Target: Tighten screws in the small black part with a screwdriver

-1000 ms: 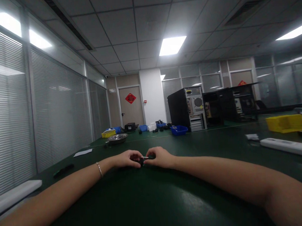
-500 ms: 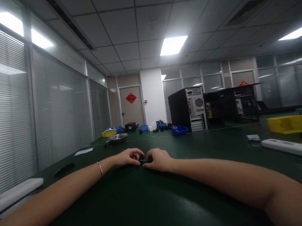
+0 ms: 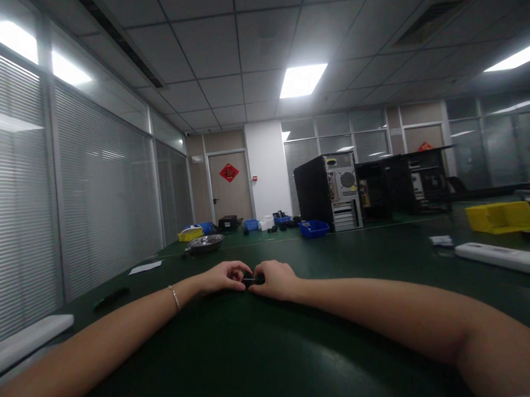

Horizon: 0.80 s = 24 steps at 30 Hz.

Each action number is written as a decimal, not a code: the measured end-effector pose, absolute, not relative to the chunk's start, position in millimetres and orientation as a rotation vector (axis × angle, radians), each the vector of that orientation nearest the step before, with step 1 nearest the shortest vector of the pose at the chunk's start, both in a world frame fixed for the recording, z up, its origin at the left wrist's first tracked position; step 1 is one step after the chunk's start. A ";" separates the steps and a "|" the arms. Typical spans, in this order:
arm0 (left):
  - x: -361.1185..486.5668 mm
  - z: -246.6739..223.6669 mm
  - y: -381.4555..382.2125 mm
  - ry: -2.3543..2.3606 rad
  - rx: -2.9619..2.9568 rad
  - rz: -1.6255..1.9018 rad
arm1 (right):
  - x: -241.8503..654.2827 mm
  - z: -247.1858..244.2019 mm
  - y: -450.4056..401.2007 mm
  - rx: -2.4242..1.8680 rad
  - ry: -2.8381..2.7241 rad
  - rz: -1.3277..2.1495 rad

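My left hand [image 3: 227,276] and my right hand [image 3: 275,279] meet low over the green table [image 3: 236,352], fingers curled toward each other. Between the fingertips is a small dark piece with a thin, pale, rod-like part [image 3: 250,280]; its exact kind is too small to make out. Fingers and thumb of my right hand are closed on its right end. The left thumb and fingers curl round its left side, and what they pinch is partly hidden. A light bracelet circles my left wrist.
A metal bowl [image 3: 206,243] and white paper [image 3: 145,267] lie to the left. Ahead stand a blue bin [image 3: 314,228] and an open computer case [image 3: 326,193]. At right are a yellow bin [image 3: 500,217] and a long white bar [image 3: 500,259]; a dark item [image 3: 111,299] lies beside my left forearm.
The view has shifted very slightly. Both hands keep almost the same place and pose, with the small dark piece still between them.
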<state>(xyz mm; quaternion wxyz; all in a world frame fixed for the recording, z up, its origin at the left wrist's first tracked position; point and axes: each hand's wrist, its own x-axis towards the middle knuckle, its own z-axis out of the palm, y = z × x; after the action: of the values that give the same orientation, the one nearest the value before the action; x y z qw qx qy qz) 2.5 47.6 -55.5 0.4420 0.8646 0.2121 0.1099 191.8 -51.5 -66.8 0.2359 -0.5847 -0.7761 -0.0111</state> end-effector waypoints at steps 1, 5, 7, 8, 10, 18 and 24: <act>2.5 -55.8 47.9 0.526 2.143 0.272 | 192.0 -66.8 -51.2 -1.611 -2.126 -0.040; 3.0 -57.1 48.2 0.548 2.123 0.282 | 193.1 -66.5 -51.5 -1.564 -2.156 -0.001; 3.5 -57.8 48.0 0.558 2.111 0.289 | 194.0 -66.1 -51.7 -1.512 -2.179 0.017; 3.7 -58.1 48.0 0.558 2.108 0.296 | 194.6 -65.7 -51.8 -1.485 -2.195 0.029; 3.9 -58.7 48.6 0.551 2.114 0.312 | 196.1 -64.4 -52.4 -1.442 -2.231 0.062; 4.4 -58.1 48.9 0.557 2.130 0.313 | 205.2 -60.1 -55.4 -1.330 -2.309 0.233; 4.1 -50.8 38.3 0.582 2.118 0.285 | 210.2 -59.7 -48.3 -1.373 -2.285 0.347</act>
<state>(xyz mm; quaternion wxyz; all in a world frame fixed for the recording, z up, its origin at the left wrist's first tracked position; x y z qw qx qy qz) 4.1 38.3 -50.8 0.4468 0.8555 0.2350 0.1150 210.2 -48.3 -59.7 0.2247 -0.4978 -0.8282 0.1256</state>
